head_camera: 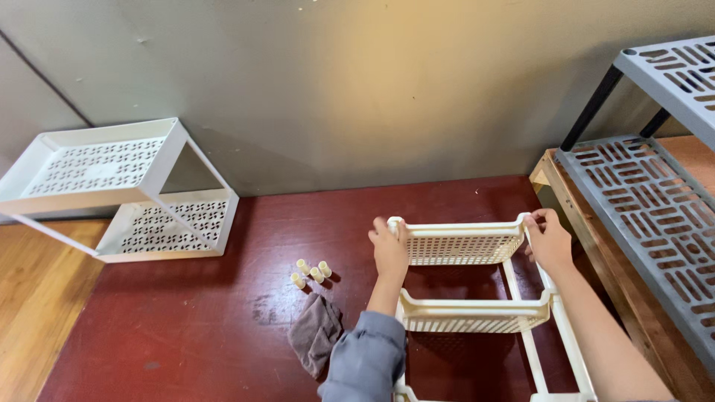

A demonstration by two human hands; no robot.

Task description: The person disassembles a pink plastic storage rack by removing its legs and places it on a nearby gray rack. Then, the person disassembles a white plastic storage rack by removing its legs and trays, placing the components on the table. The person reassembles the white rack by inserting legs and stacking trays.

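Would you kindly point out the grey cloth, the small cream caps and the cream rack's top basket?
grey cloth point(315, 335), head view, middle of the crumpled fabric.
small cream caps point(310, 273), head view, centre of the cluster.
top basket point(458, 247), head view, perforated front wall.

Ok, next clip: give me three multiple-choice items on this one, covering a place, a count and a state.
1. Where does the grey cloth lie?
A. on the red floor, left of the cream rack
B. on the grey shelf
C. inside the white rack

2. How many small cream caps stand on the floor?
A. two
B. four
C. seven

3. What are the hands doing?
A. both hanging free
B. both gripping the cream rack's top basket
C. one holding the cloth

Answers: 1 A, the cloth sits on the floor beside the cream rack. 2 B, four are visible. 3 B, the left hand and right hand grip the basket's ends.
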